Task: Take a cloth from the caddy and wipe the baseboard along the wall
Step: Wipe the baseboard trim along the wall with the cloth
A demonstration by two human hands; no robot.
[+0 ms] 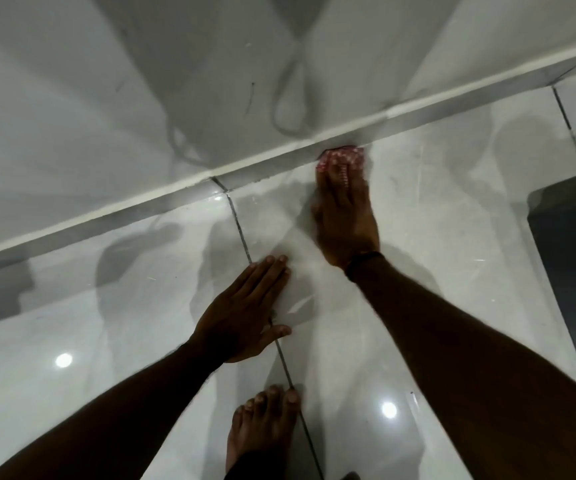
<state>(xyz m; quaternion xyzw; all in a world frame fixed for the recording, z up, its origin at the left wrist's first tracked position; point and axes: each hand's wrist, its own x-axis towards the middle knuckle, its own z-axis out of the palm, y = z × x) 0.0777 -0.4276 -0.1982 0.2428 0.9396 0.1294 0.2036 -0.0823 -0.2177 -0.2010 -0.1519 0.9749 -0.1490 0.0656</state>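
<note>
A grey baseboard point(148, 213) with a white top edge runs diagonally across the view at the foot of a pale wall. My right hand point(345, 220) reaches forward and presses a small red-and-white patterned cloth point(340, 157) against the baseboard; the fingers cover part of the cloth. A dark band sits on that wrist. My left hand point(245, 313) lies flat on the glossy floor tile, fingers spread, holding nothing. The caddy is not in view.
Glossy pale floor tiles point(106, 341) with dark grout lines reflect ceiling lights. A bare foot point(262, 431) stands near the bottom centre. A dark grey object point(570, 271) lies on the floor at the right edge. Shadows of cords fall on the wall.
</note>
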